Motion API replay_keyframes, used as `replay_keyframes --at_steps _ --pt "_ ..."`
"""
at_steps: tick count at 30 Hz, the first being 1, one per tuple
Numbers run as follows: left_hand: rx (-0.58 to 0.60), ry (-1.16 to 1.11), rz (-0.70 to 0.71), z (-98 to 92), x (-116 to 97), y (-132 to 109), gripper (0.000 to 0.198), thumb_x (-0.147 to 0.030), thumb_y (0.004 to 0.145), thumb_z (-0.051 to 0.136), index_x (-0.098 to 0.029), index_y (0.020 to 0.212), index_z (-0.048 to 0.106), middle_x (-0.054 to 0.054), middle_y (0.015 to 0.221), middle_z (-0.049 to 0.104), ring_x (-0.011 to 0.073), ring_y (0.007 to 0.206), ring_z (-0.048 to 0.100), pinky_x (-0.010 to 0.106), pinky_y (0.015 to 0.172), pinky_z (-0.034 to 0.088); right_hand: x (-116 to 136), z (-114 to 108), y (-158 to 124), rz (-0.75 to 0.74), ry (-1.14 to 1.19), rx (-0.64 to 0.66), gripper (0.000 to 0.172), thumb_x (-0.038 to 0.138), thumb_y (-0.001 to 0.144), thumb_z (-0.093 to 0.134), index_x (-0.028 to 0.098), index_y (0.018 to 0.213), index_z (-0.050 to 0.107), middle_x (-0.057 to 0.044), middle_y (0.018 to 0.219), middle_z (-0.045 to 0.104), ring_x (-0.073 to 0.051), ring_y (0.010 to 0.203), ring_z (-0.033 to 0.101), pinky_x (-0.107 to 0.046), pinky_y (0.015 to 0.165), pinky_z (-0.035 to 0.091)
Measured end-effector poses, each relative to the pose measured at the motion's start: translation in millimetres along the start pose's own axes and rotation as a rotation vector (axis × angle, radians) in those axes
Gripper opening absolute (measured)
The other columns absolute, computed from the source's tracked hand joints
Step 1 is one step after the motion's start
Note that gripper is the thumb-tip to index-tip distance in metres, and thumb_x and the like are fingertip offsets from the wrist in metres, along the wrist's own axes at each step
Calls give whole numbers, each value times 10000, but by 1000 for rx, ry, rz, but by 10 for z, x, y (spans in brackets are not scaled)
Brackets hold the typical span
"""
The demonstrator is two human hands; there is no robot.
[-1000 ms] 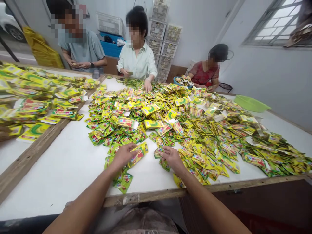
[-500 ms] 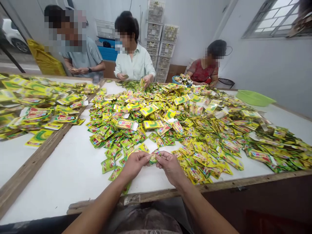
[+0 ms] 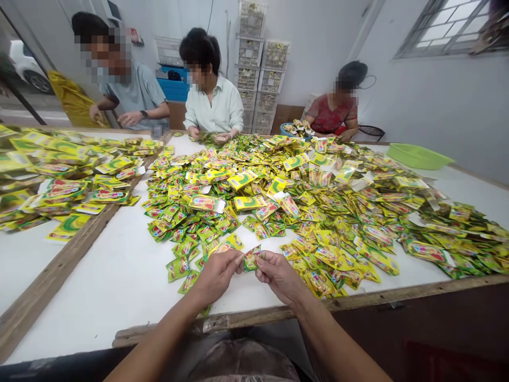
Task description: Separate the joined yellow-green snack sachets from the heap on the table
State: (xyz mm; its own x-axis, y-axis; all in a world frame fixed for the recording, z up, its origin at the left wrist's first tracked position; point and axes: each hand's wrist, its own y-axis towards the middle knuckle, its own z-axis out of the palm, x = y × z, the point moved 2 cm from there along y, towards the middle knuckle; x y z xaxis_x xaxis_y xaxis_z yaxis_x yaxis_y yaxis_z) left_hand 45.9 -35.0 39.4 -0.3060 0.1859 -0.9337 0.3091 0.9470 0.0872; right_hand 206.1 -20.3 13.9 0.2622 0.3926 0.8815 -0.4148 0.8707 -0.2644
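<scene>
My left hand [image 3: 217, 275] and my right hand [image 3: 278, 275] meet just above the near edge of the white table [image 3: 119, 276]. Both pinch one small green sachet [image 3: 250, 260] between their fingertips. A second, longer yellow-green packet [image 3: 226, 246] sticks out above my left hand's fingers, and I cannot tell whether the hand holds it. A broad heap of green and yellow sachets [image 3: 302, 207] covers the table beyond my hands. A few loose sachets [image 3: 178, 268] lie just left of my left hand.
Across the table three people sit handling sachets. A second table [image 3: 24, 249] on the left carries larger yellow packs [image 3: 59, 175]. A green basin [image 3: 419, 156] stands at the far right. Stacked white crates [image 3: 258, 69] line the back wall. A wooden rail [image 3: 358, 302] edges the table.
A second ago my hands were apart on the heap, the left on a yellow-green packet. They came together on one small sachet and hold it a little nearer to me.
</scene>
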Motion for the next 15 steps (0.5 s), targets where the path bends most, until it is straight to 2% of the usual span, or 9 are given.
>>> replay_keyframes --at_steps 3,5,7,11,13,15 --pt "51 -235 -66 10 27 -5 325 -398 849 420 -171 675 574 5 624 567 135 614 497 238 612 390 -9 2 -15 -5 16 88 311 410 658 727 135 732 601 27 554 515 -44 451 361 -211 441 199" --pt "44 -309 -104 20 36 -11 327 -402 842 431 -166 666 574 7 607 568 130 584 486 239 591 388 -21 -3 -20 -20 -16 118 317 426 681 705 139 757 595 31 562 506 -43 444 337 -217 439 187" --pt "-23 -248 -107 23 40 -22 338 -400 846 420 -173 633 552 6 590 553 129 569 475 242 579 377 -28 -21 -25 -38 -96 114 328 453 692 686 148 751 581 40 535 497 -49 435 331 -222 441 194" --pt "-193 52 -23 29 50 -33 308 -361 850 417 -192 620 533 3 608 536 138 596 468 258 604 346 12 -69 -43 -61 -407 80 385 523 726 617 162 626 533 39 484 488 -72 447 377 -236 470 258" --pt "-184 -16 -47 60 82 -16 309 -363 841 427 -191 605 526 2 590 527 138 591 465 260 603 347 53 -78 -51 -72 -558 55 416 541 748 580 164 585 517 31 490 494 -81 469 401 -241 492 284" --pt "-169 -227 -127 99 125 8 321 -382 825 446 -183 582 511 -8 550 501 126 557 445 252 581 352 75 -61 -51 -69 -589 67 434 558 749 567 165 575 507 34 483 486 -80 466 397 -243 499 291"
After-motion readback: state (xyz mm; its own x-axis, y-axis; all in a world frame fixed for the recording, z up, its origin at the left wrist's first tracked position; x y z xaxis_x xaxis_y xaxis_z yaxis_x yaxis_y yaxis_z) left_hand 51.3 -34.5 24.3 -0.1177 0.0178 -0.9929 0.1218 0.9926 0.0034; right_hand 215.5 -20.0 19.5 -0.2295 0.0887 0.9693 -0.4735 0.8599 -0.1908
